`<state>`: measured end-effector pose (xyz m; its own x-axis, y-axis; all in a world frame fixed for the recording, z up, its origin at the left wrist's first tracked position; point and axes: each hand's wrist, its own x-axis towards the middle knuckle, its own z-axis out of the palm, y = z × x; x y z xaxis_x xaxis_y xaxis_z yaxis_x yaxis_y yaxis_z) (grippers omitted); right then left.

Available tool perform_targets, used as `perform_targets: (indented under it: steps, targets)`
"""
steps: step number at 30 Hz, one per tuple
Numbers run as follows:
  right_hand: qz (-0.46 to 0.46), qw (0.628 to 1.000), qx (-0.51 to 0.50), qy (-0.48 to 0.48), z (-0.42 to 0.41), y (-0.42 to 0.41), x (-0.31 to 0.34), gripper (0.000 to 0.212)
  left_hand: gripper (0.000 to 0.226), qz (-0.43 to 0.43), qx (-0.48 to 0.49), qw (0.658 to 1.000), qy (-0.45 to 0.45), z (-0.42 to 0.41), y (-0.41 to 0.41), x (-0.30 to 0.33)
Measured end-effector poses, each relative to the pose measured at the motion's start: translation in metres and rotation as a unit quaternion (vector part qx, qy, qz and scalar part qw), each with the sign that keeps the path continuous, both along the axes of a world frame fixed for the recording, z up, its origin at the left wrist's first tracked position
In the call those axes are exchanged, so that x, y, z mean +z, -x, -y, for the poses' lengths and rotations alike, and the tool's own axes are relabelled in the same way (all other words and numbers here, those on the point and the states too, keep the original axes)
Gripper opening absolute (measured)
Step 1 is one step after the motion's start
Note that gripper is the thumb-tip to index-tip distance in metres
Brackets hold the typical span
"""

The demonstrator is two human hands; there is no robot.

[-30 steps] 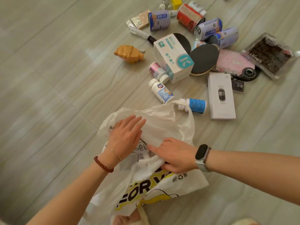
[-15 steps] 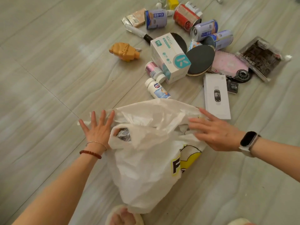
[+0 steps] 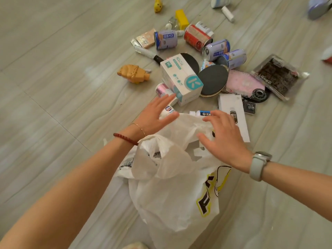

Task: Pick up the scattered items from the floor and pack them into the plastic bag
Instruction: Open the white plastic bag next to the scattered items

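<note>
Tan toy [image 3: 133, 74] lies alone on the floor at left. Left hand [image 3: 156, 115] hovers with fingers spread, grasping nothing, over a small white bottle [image 3: 168, 110] beside the tissue box [image 3: 181, 79]. White plastic bag [image 3: 172, 178] sits crumpled below. Right hand [image 3: 223, 136], fingers loosely spread, rests on the bag's top edge. Cans [image 3: 217, 49] and white box [image 3: 233, 112] lie scattered behind.
</note>
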<state>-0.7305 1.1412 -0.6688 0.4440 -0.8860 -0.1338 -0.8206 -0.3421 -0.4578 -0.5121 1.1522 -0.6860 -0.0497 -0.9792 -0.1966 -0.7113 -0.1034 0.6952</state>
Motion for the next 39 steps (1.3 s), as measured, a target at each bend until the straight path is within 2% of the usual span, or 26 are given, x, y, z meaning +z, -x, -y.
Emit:
perform_targets:
  steps: [1, 3, 6, 8, 9, 11, 13, 15, 18, 19, 20, 21, 24, 26, 27, 30, 32, 33, 35, 37, 38, 39]
  targets:
    - [-0.045, 0.998, -0.027, -0.038, -0.006, -0.002, 0.002, 0.056, 0.072, 0.057, -0.042, 0.997, -0.025, 0.004, 0.005, -0.002]
    - [-0.076, 0.991, -0.062, -0.089, -0.013, 0.0, 0.002, 0.07, 0.074, 0.154, -0.108, 0.98, -0.058, 0.007, 0.016, -0.011]
    - [-0.048, 0.984, -0.069, -0.156, -0.016, 0.013, -0.005, 0.068, 0.072, 0.232, -0.162, 0.957, -0.063, 0.005, 0.036, -0.021]
    - [-0.021, 0.974, -0.069, -0.213, -0.015, 0.023, -0.011, 0.059, 0.057, 0.251, -0.157, 0.952, -0.08, 0.001, 0.046, -0.024]
    - [-0.004, 0.972, -0.07, -0.223, -0.013, 0.028, -0.013, 0.053, 0.046, 0.213, -0.127, 0.965, -0.089, -0.002, 0.049, -0.022]
    - [0.02, 0.979, -0.048, -0.199, -0.007, 0.036, -0.012, 0.046, 0.03, 0.069, -0.04, 0.993, -0.085, -0.01, 0.049, -0.013]
    - [0.013, 0.988, 0.015, -0.151, 0.001, 0.042, -0.008, 0.047, 0.018, -0.066, 0.037, 0.994, -0.081, -0.023, 0.035, 0.001]
    - [-0.006, 0.991, 0.067, -0.119, 0.009, 0.047, -0.008, 0.047, 0.023, -0.172, 0.096, 0.974, -0.114, -0.037, 0.015, 0.011]
    - [-0.047, 0.99, 0.089, -0.104, 0.021, 0.054, -0.013, 0.029, 0.016, -0.365, 0.212, 0.894, -0.154, -0.059, -0.013, 0.017]
    - [-0.057, 0.988, 0.09, -0.109, 0.025, 0.054, -0.014, 0.021, 0.011, -0.409, 0.239, 0.867, -0.153, -0.065, -0.018, 0.017]
    - [-0.061, 0.987, 0.086, -0.119, 0.029, 0.053, -0.014, 0.016, 0.012, -0.428, 0.251, 0.855, -0.151, -0.071, -0.022, 0.015]
    - [-0.058, 0.987, 0.073, -0.132, 0.031, 0.051, -0.014, 0.014, 0.012, -0.424, 0.25, 0.858, -0.146, -0.076, -0.024, 0.012]
    - [0.008, 0.972, -0.016, -0.236, 0.037, 0.042, -0.01, 0.009, 0.009, -0.323, 0.219, 0.909, -0.143, -0.087, -0.024, 0.007]
    - [0.083, 0.941, -0.081, -0.319, 0.038, 0.038, -0.004, 0.012, 0.041, -0.249, 0.158, 0.942, -0.16, -0.09, -0.031, 0.01]
    - [0.108, 0.933, -0.095, -0.33, 0.038, 0.036, 0.001, 0.012, 0.056, -0.223, 0.122, 0.951, -0.176, -0.088, -0.036, 0.016]
    - [0.098, 0.952, -0.053, -0.286, 0.037, 0.032, 0.013, 0.017, 0.074, -0.191, 0.061, 0.964, -0.177, -0.072, -0.047, 0.048]
    - [0.056, 0.971, 0.007, -0.231, 0.032, 0.026, 0.017, 0.022, 0.07, -0.176, 0.072, 0.976, -0.108, -0.058, -0.035, 0.068]
    - [0.046, 0.974, 0.028, -0.221, 0.029, 0.023, 0.017, 0.024, 0.067, -0.14, 0.073, 0.986, -0.058, -0.052, -0.022, 0.073]
    - [0.051, 0.972, 0.06, -0.219, 0.022, 0.016, 0.019, 0.026, 0.07, 0.015, 0.012, 1.0, 0.015, -0.046, 0.015, 0.067]
    - [0.066, 0.972, 0.084, -0.211, 0.018, 0.011, 0.021, 0.027, 0.067, 0.185, -0.06, 0.981, 0.009, -0.049, 0.048, 0.043]
    - [0.074, 0.972, 0.09, -0.202, 0.017, 0.011, 0.022, 0.027, 0.059, 0.226, -0.069, 0.972, 0.002, -0.052, 0.056, 0.031]
    - [0.078, 0.974, 0.096, -0.189, 0.017, 0.013, 0.022, 0.027, 0.049, 0.231, -0.061, 0.971, 0.007, -0.055, 0.059, 0.021]
